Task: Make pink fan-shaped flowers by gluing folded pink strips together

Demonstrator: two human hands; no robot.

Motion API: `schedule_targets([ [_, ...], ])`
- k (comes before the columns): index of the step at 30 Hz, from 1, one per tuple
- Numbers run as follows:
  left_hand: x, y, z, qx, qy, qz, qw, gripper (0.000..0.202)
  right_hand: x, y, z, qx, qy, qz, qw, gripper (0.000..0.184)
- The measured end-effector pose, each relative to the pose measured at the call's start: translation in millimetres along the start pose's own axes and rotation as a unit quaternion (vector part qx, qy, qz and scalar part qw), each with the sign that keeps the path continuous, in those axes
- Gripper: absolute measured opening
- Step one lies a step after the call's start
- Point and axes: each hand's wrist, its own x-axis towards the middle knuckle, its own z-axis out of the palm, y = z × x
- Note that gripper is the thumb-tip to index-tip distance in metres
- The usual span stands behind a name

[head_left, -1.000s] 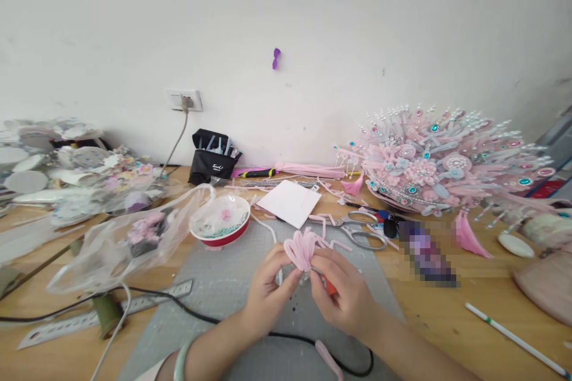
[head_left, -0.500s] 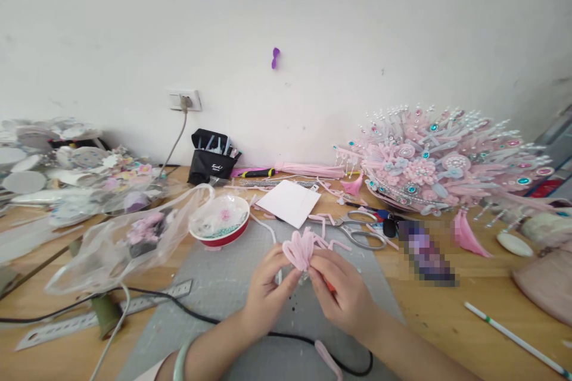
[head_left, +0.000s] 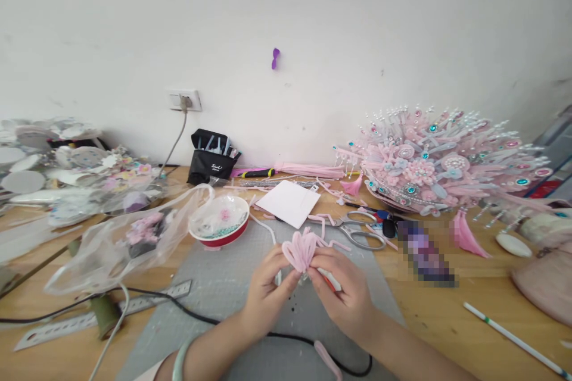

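Note:
Between my two hands is a bundle of looped pink pipe cleaners (head_left: pixel 298 251), its loops fanned upward like petals. My left hand (head_left: pixel 270 289) pinches its base from the left, thumb against forefinger. From the other side my right hand (head_left: pixel 345 292) grips the same base with closed fingers. An orange-red item shows behind the right fingers, mostly hidden. Just beyond the hands lie bent pink pipe cleaner pieces (head_left: pixel 336 244) and grey-handled scissors (head_left: pixel 361 231). Another pink pipe cleaner piece (head_left: pixel 328 360) rests on the grey cutting mat (head_left: pixel 214 292) near the right forearm.
A red-rimmed bowl of beads (head_left: pixel 218 240) and a white square card (head_left: pixel 289 202) sit behind the hands. At right stands a large pink beaded headdress (head_left: pixel 429 161). A black cable (head_left: pixel 196 314) crosses the mat; a metal ruler (head_left: pixel 58 331) lies left.
Both hands keep hold of the pink bundle in nearly the same place. Its loops look slightly more spread, and a bit more of the orange-red item shows behind my right fingers.

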Motion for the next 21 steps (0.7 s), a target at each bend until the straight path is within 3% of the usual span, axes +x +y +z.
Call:
schedule_targets([
  [21,2.6,-2.2,-0.9,0.017,0.023,-0.036,0.999,0.008,-1.3,8.7,2.0,-0.057,-0.015,-0.005,0.998,0.016],
])
